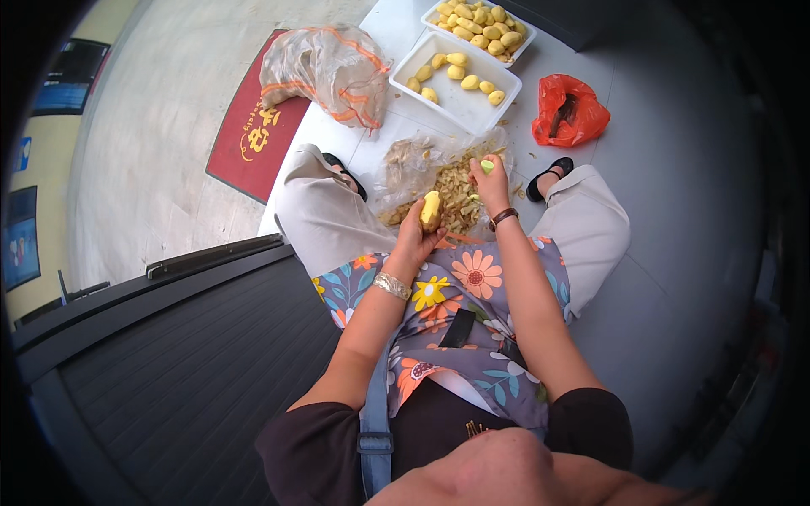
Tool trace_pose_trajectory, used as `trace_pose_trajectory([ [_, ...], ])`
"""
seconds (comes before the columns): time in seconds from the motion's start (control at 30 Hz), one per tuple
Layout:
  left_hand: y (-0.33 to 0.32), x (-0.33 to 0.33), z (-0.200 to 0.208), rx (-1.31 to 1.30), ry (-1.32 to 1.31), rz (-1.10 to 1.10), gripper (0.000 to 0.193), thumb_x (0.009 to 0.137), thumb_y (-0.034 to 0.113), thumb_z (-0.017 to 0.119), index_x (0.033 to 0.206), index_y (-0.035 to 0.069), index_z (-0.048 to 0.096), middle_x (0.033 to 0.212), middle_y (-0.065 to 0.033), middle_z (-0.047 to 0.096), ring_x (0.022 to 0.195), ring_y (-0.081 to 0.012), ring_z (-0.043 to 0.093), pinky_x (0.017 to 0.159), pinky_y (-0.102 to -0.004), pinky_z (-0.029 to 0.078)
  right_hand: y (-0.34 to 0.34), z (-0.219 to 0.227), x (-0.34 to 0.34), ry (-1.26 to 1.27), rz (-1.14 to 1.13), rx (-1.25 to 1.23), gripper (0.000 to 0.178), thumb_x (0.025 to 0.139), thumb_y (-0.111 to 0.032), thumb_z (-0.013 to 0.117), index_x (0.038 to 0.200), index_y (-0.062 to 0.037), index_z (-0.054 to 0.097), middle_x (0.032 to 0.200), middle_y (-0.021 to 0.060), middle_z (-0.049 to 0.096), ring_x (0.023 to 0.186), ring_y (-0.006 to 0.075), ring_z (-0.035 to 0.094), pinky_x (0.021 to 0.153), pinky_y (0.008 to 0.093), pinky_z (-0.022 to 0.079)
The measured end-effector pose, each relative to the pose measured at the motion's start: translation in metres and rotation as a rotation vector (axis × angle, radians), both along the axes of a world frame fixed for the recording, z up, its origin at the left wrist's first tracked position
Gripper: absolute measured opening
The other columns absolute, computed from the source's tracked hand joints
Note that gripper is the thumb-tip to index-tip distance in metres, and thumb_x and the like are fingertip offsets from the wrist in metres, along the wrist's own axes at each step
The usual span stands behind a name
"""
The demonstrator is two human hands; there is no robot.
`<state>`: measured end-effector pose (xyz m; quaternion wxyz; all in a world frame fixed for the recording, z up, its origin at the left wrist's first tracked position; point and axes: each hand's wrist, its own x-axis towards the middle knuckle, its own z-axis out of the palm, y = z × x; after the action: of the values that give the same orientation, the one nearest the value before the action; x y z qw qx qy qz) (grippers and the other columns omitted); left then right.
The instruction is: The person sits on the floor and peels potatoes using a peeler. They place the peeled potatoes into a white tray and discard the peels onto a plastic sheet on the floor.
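Observation:
My left hand (pixel 412 240) is closed round a potato (pixel 431 212), its upper part peeled to pale yellow and its lower part still brown. To the right and slightly beyond it, my right hand (pixel 493 187) grips a small tool with a light green handle (pixel 488 166), seemingly a peeler; its blade cannot be made out. The tool is apart from the potato. Below both hands, a heap of potato peelings (pixel 456 196) lies on a crumpled clear plastic bag (pixel 401 173) between my feet.
Beyond the peelings, a white tub (pixel 456 99) holds several peeled potatoes, with a fuller tub (pixel 528 35) behind. A clear orange-striped sack (pixel 325 72) lies left, partly over a red mat (pixel 232 148). An open red plastic bag (pixel 582 114) is right. A dark slatted panel (pixel 202 346) stands near left.

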<state>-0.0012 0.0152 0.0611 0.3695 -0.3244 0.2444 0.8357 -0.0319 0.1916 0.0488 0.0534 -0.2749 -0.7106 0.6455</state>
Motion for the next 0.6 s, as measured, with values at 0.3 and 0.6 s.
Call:
trace_pose_trajectory([
  [0.3,0.001,-0.001,-0.010,-0.070,0.044,0.024,0.029,0.091,0.031,0.040,0.107,0.008,0.049,0.095,-0.0076,0.056,0.082,-0.0187,0.053,0.067,-0.0328,0.045,-0.014,0.062,-0.001,0.267,-0.572,-0.732,0.016,0.081,-0.006,0.051,0.089,-0.0070,0.037,0.055,0.0011,0.037,0.040,0.0091,0.034,0.037,0.0243,0.029],
  [0.6,0.015,0.003,0.007,-0.156,0.198,0.090,0.030,0.093,0.030,0.036,0.115,0.011,0.046,0.104,-0.0059,0.054,0.093,-0.0195,0.054,0.078,-0.0362,0.047,-0.048,0.071,-0.010,0.137,-0.583,-0.643,0.017,0.080,-0.008,0.051,0.088,-0.0064,0.037,0.052,-0.0001,0.035,0.037,0.0083,0.029,0.033,0.0250,0.023],
])
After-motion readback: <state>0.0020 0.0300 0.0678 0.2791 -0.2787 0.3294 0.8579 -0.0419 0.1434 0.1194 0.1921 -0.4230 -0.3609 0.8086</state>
